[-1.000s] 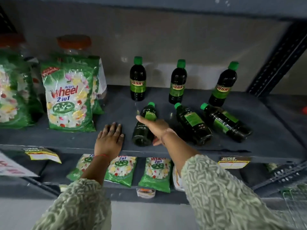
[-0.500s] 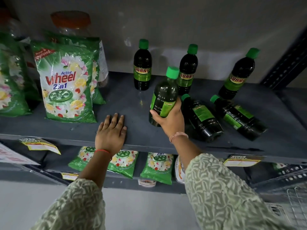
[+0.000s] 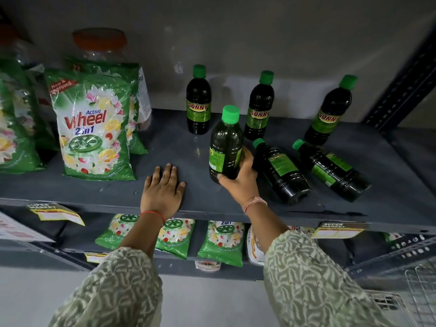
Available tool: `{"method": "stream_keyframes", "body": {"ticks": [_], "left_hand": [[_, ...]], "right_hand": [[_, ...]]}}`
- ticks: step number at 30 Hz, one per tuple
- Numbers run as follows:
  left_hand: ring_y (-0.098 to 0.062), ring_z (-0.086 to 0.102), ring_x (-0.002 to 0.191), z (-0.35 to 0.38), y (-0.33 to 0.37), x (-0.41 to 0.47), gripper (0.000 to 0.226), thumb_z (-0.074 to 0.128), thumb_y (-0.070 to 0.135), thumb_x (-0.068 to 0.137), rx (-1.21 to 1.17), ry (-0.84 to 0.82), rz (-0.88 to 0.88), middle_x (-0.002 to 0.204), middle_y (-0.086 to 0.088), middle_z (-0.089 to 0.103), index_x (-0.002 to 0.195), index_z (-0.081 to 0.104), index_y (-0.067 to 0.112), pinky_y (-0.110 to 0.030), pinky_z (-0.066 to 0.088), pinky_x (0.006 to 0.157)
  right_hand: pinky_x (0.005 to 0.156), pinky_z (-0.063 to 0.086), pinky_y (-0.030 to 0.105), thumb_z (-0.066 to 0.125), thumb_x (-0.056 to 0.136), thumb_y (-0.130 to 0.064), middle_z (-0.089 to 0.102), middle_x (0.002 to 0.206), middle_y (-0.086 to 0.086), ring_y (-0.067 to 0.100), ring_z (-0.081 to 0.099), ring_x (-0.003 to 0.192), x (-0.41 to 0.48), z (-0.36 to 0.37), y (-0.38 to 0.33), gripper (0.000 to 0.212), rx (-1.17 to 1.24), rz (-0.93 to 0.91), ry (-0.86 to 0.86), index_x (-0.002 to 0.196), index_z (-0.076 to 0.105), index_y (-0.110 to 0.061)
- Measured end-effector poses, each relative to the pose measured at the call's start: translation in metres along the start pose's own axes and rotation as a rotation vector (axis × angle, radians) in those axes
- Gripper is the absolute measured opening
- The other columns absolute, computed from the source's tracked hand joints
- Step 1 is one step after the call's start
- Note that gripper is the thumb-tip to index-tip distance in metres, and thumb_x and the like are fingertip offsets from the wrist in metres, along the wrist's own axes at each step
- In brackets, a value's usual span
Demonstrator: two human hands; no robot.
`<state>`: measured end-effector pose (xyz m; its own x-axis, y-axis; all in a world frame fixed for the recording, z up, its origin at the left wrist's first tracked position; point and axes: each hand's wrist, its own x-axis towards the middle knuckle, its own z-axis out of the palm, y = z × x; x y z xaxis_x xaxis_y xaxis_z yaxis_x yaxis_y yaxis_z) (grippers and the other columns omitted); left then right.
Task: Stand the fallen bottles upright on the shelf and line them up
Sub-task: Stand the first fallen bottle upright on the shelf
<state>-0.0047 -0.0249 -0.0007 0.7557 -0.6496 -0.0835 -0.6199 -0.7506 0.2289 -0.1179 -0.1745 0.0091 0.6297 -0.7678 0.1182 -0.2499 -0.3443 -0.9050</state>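
Lifted upright since earlier, dark green-capped bottle (image 3: 225,147), right hand (image 3: 238,179) fingers clamped round it, left hand (image 3: 162,187) flat, fingers together

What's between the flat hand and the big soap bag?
Nothing. In the head view, only bare grey shelf lies between the left hand and the soap bag.

The right hand (image 3: 238,175) hides the held bottle's (image 3: 225,142) base. The jar (image 3: 101,47) stands half behind the packets (image 3: 94,131). The basket (image 3: 415,293) is cut off at the corner.
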Motion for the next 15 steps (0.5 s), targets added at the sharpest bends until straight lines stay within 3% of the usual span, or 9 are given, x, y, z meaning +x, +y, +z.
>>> {"method": "stream_keyframes", "body": {"ticks": [3, 7, 9, 11, 13, 15], "left_hand": [[-0.022, 0.002, 0.148, 0.0, 0.0, -0.001, 0.057, 0.022, 0.038, 0.097, 0.001, 0.004, -0.004, 0.161, 0.001, 0.006, 0.149, 0.008, 0.017, -0.04, 0.006, 0.121], [-0.022, 0.001, 0.148, 0.001, -0.001, 0.0, 0.057, 0.022, 0.039, 0.097, -0.001, 0.006, 0.002, 0.161, 0.002, 0.005, 0.149, 0.008, 0.017, -0.04, 0.006, 0.121], [-0.022, 0.0, 0.148, 0.001, -0.002, 0.0, 0.057, 0.021, 0.039, 0.097, -0.001, -0.003, 0.0, 0.161, 0.002, 0.004, 0.149, 0.007, 0.017, -0.04, 0.005, 0.121], [-0.022, 0.0, 0.148, 0.001, -0.002, 0.0, 0.057, 0.021, 0.039, 0.097, 0.004, -0.005, -0.002, 0.161, 0.002, 0.004, 0.149, 0.007, 0.017, -0.04, 0.005, 0.121], [-0.023, 0.002, 0.148, 0.001, -0.001, 0.0, 0.057, 0.021, 0.039, 0.097, 0.012, 0.004, 0.003, 0.161, 0.001, 0.005, 0.149, 0.008, 0.017, -0.04, 0.006, 0.121], [-0.023, 0.003, 0.148, 0.001, -0.001, 0.0, 0.057, 0.022, 0.038, 0.097, 0.017, 0.013, 0.008, 0.161, 0.0, 0.006, 0.149, 0.009, 0.016, -0.041, 0.007, 0.121]], "right_hand": [[0.112, 0.02, 0.049, 0.084, 0.046, -0.052, 0.034, 0.144, 0.008, 0.027, 0.028, 0.136, 0.002, 0.002, -0.004, 0.118, -0.037, -0.02, 0.051, 0.14, 0.02, -0.019], [0.097, 0.046, 0.044, 0.088, 0.048, -0.032, 0.052, 0.118, 0.008, 0.025, 0.053, 0.11, 0.004, 0.006, -0.004, 0.085, 0.036, 0.013, 0.085, 0.115, 0.038, -0.015], [0.09, 0.05, 0.036, 0.083, 0.058, -0.014, 0.059, 0.104, 0.001, 0.017, 0.059, 0.097, 0.003, -0.001, -0.002, 0.066, 0.129, 0.045, 0.041, 0.11, 0.042, -0.016], [0.096, 0.048, 0.038, 0.07, 0.071, -0.001, 0.06, 0.102, -0.003, 0.015, 0.058, 0.098, 0.004, -0.008, 0.004, 0.052, 0.229, 0.093, -0.009, 0.116, 0.046, -0.01], [0.104, 0.042, 0.039, 0.073, 0.073, -0.015, 0.058, 0.118, -0.001, 0.017, 0.052, 0.115, 0.004, -0.008, 0.003, 0.067, 0.311, 0.108, -0.057, 0.13, 0.04, -0.009], [0.111, 0.032, 0.041, 0.081, 0.056, -0.048, 0.045, 0.138, 0.004, 0.02, 0.039, 0.131, 0.006, -0.002, -0.003, 0.102, 0.208, 0.074, -0.046, 0.138, 0.028, -0.016]]}}
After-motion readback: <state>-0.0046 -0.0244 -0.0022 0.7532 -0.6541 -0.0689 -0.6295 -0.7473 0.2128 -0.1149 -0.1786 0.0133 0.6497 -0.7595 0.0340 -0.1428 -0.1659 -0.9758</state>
